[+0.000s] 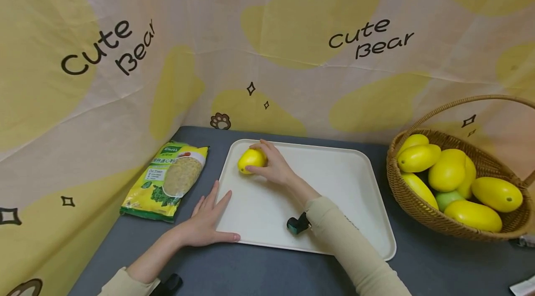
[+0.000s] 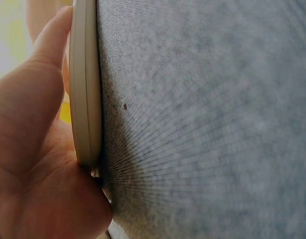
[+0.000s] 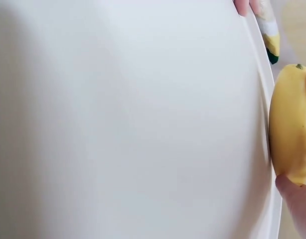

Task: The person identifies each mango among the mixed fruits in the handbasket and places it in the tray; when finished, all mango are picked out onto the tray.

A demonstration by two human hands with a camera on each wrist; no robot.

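A smooth yellow oval fruit (image 1: 251, 161), with a small stem mark on its end (image 3: 299, 66), is at the far left corner of a white tray (image 1: 326, 180). My right hand (image 1: 273, 163) grips it from the right, thumb at its near side and fingers over its far side. In the right wrist view the thumb (image 3: 295, 196) presses the fruit's end. Spread and straight, the fingers of my left hand (image 1: 205, 224) lie along the tray's left edge. Its thumb touches the front rim, and the left wrist view has the palm against the tray's corner (image 2: 85, 99).
Left of the tray lies a yellow and green food packet (image 1: 167, 180). A wicker basket (image 1: 401, 194) with a tall handle stands on the right, holding several yellow fruits (image 1: 472, 214) and a green one (image 1: 448, 199). A printed cloth (image 1: 292, 54) hangs behind the grey table (image 1: 267, 272).
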